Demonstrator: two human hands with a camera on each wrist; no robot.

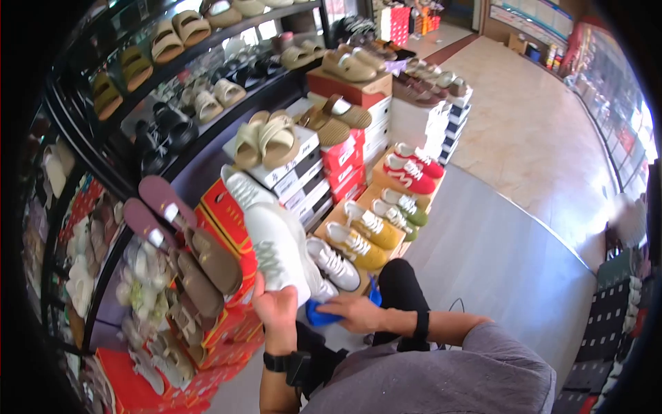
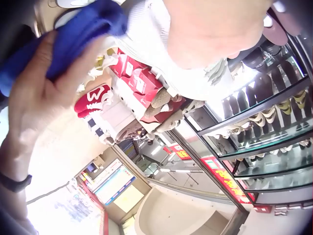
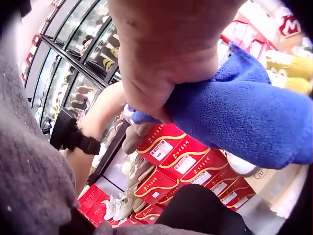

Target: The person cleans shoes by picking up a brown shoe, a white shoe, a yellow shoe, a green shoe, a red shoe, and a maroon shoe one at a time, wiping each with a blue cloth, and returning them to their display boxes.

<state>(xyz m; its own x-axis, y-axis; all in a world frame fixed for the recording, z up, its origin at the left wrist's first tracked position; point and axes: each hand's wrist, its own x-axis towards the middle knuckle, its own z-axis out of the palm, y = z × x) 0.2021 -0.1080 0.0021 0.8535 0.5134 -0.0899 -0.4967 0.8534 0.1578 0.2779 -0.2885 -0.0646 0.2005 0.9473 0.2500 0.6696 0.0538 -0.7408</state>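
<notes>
My left hand [image 1: 277, 312] grips a white lace-up sneaker [image 1: 281, 245] and holds it up in front of the boxes; the shoe is a little blurred. A bunched blue cloth [image 1: 318, 314] is in my right hand [image 1: 353, 314], close beside the sneaker's near end. In the right wrist view the towel-like cloth [image 3: 244, 117] hangs out from under the right hand [image 3: 168, 54]. The left wrist view shows the cloth [image 2: 88, 32] near the white shoe, which the left hand [image 2: 215, 29] partly covers.
Grey-white sneakers [image 1: 334, 265], yellow sneakers [image 1: 369, 228] and red sneakers [image 1: 410, 172] stand on boxes ahead. Brown slippers [image 1: 207, 265] rest on stacked red boxes at the left. Black-framed shelves [image 1: 200, 48] with sandals rise behind. A walkway [image 1: 496, 200] runs along the right.
</notes>
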